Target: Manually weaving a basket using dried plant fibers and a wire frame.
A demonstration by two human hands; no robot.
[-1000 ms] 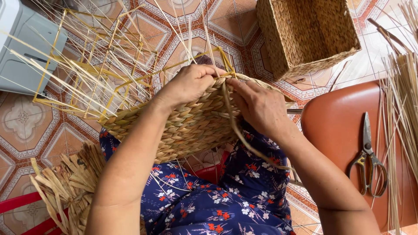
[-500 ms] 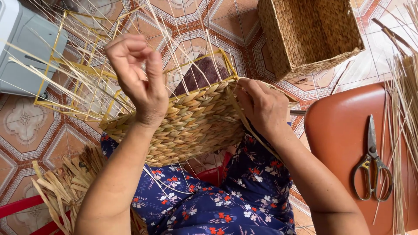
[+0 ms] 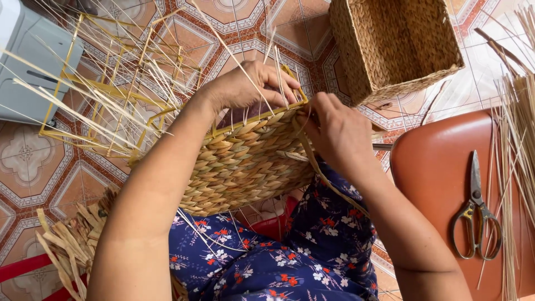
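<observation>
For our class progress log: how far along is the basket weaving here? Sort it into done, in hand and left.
Done: a wide band of the half-woven basket is tightly plaited.
In hand: the left hand grips its top edge, while the right hand works a flat strand at the rim.
Left: the yellow frame beyond is bare, loose stalks sticking out unwoven. The finished basket nearby shows full walls.

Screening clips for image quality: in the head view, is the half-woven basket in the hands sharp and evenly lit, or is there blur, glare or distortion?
Head view: the half-woven basket and both hands, left hand and right hand, are sharp in soft, even daylight; mild glare on the floor tiles at upper right washes out their pattern; the finished basket leans slightly from wide-angle distortion; no motion blur visible.
</observation>
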